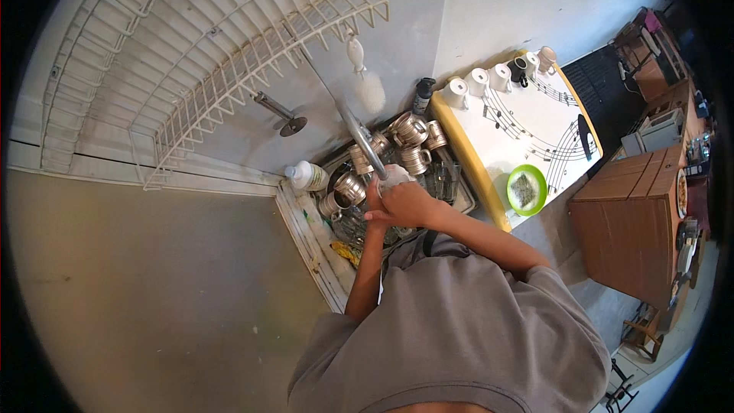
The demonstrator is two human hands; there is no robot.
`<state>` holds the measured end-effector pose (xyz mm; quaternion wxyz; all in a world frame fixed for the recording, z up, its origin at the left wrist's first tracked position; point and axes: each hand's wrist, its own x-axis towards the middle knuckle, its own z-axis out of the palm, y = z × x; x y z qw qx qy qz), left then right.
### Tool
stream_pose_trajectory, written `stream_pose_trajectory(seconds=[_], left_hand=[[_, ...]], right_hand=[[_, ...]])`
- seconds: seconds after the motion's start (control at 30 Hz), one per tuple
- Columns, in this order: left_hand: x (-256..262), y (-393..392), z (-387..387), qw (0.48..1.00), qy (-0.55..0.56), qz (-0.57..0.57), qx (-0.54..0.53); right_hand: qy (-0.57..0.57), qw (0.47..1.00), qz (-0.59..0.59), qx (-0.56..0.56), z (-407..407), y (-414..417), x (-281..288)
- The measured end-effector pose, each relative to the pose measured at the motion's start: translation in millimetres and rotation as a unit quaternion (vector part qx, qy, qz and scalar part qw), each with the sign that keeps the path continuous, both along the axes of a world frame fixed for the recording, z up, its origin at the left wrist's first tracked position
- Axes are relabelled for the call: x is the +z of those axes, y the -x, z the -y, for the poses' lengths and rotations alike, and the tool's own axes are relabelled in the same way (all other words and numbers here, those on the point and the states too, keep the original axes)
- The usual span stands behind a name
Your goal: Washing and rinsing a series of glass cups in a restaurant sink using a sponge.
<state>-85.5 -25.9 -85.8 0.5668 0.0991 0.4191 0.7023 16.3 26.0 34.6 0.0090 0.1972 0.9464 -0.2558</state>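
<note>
Both my hands are together under the end of a curved metal faucet, over a sink packed with metal mugs and clear glassware. My right hand is on a whitish, translucent rounded item, perhaps a glass; the hand hides part of it. Close against it on the left is my left hand, thumb pointing across towards the right wrist; whether it also grips the item cannot be told. More metal mugs lie left of the hands.
A white bottle stands at the sink's left corner, a dark pump bottle behind it on the right. A white brush hangs from the wire rack. On the music-note surface are upturned mugs and a green bowl with suds.
</note>
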Motion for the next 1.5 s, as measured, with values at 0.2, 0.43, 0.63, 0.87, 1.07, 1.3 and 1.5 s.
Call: stream_pose_trajectory(seconds=[0.2, 0.43, 0.63, 0.87, 1.07, 1.3, 1.5], left_hand=[[27, 0, 2, 0.992, -0.060, -0.109, -0.005], [19, -4, -2, 0.997, -0.021, 0.079, 0.008], [12, -6, -7, 0.999, -0.021, 0.048, 0.014], [38, -20, -9, 0.982, -0.041, -0.184, -0.002], [0, -5, -3, 1.000, 0.000, -0.014, 0.021], [9, -11, 1, 0.999, -0.044, 0.025, -0.004], [10, -11, 4, 0.999, -0.024, -0.041, 0.009]], right_hand=[[-0.008, 1.000, 0.005, 0.013, 0, 0, 13], [-0.024, 0.999, -0.044, -0.003, 4, -2, 16], [-0.005, 1.000, 0.011, 0.020, -5, 1, 3], [-0.033, 0.999, -0.006, -0.025, -5, -13, 9], [0.048, 0.999, -0.003, -0.016, -2, 6, -1], [0.035, 0.999, -0.008, -0.010, -5, 0, 14], [0.011, 0.998, -0.032, -0.045, 1, 1, 1]])
